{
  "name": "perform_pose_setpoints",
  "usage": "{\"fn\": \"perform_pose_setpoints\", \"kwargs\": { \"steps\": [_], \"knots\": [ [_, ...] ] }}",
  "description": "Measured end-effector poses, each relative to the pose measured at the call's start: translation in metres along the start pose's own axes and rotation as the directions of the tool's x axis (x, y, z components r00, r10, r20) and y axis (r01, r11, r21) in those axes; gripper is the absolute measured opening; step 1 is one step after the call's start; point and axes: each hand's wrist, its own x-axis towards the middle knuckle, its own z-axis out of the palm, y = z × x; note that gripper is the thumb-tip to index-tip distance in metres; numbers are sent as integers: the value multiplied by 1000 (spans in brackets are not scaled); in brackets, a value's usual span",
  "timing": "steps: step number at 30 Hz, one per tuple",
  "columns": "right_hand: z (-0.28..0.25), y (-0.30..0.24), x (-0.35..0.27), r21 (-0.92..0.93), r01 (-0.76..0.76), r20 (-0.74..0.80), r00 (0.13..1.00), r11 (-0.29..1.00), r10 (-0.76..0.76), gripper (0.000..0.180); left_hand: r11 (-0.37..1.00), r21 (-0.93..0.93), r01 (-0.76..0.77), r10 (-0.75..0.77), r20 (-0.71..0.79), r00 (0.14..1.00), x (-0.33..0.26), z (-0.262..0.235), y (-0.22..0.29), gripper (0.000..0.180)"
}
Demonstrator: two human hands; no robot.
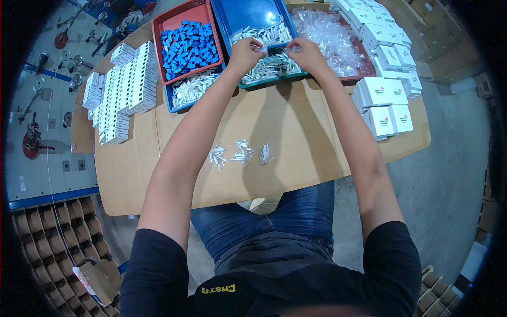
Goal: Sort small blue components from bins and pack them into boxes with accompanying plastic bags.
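Over the green tray (261, 83) both my arms reach to the far side of the table. My left hand (246, 54) bends its fingers together near the tray's left side. Opposite it, my right hand (308, 55) has thumb and fingers drawn in close. What the fingertips hold is too small to make out. Thin whitish pieces (272, 67) lie in the green tray below. Behind it, a blue tray (245, 16) holds similar white pieces (269, 34). Three small clear bags (243, 152) with whitish pieces inside lie in a row on the table nearer to me.
Left of my hands, a red tray (157, 33) of blue plastic parts (190, 46) rests over another blue tray (172, 107). Clear plastic bags (332, 39) fill a red tray on the right. White boxes stack at left (124, 84) and right (385, 105) on the cardboard-covered table (285, 179).
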Motion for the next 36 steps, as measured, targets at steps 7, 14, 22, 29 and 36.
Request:
{"fn": "perform_pose_setpoints", "kwargs": {
  "steps": [7, 14, 22, 29, 36],
  "knots": [
    [-1, 0, 1, 118, -81, 79, 994, 990, 72, 18, 995, 86, -60, 57, 31, 998, 0, -1, 8, 19],
    [-3, 8, -1, 97, -152, 127, 982, 984, 139, 19, 905, 369, -212, 166, 153, 974, 3, -3, 33, 24],
    [-4, 2, 1, 122, -168, 121, 981, 978, 153, 18, 829, 375, -415, 336, 260, 905, 44, -5, 13, 11],
    [-8, -8, -3, 67, -132, 89, 988, 989, 126, 20, 806, 381, -453, 301, 395, 868, 44, -20, 30, 18],
    [0, 7, -3, 399, -202, 38, 978, 895, 204, 24, 879, 293, -375, 276, 328, 904, 44, -13, 33, 25]
  ]
}}
